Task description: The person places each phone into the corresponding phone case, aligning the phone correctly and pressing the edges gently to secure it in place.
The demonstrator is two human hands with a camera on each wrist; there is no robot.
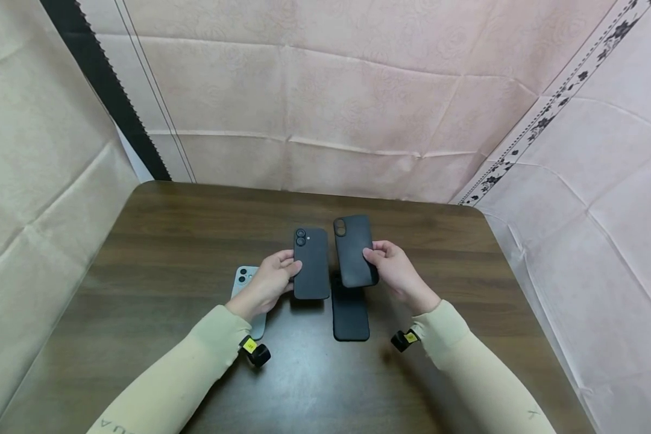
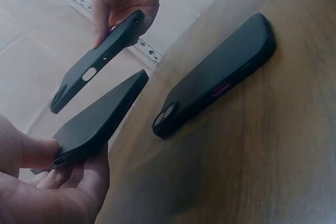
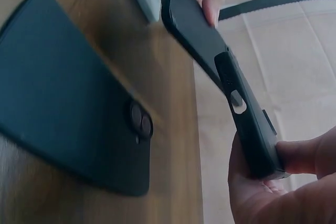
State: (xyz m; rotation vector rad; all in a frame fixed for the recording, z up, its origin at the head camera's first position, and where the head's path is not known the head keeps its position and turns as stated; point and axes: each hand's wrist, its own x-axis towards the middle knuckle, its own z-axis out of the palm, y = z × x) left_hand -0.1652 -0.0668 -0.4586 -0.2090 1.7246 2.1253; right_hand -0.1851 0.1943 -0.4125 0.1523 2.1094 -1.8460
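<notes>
My left hand (image 1: 271,280) pinches a dark phone (image 1: 316,265) by its left edge, thumb on the back, camera lenses at the top left. A black phone case (image 1: 354,250) with a camera opening is gripped along its right side by my right hand (image 1: 396,269). In the right wrist view the case (image 3: 247,124) shows a slot in its end, and the phone (image 3: 191,30) overlaps it from behind. Both are raised above the table, side by side. Below them lies another black case (image 1: 351,319), back up; whether it contains a phone I cannot tell.
A light blue phone (image 1: 258,325) lies on the brown wooden table (image 1: 195,223), partly hidden beneath my left hand and wrist. Pale patterned cloth (image 1: 358,108) hangs behind the table and along both sides. Black devices with yellow labels (image 1: 249,345) are strapped to both wrists.
</notes>
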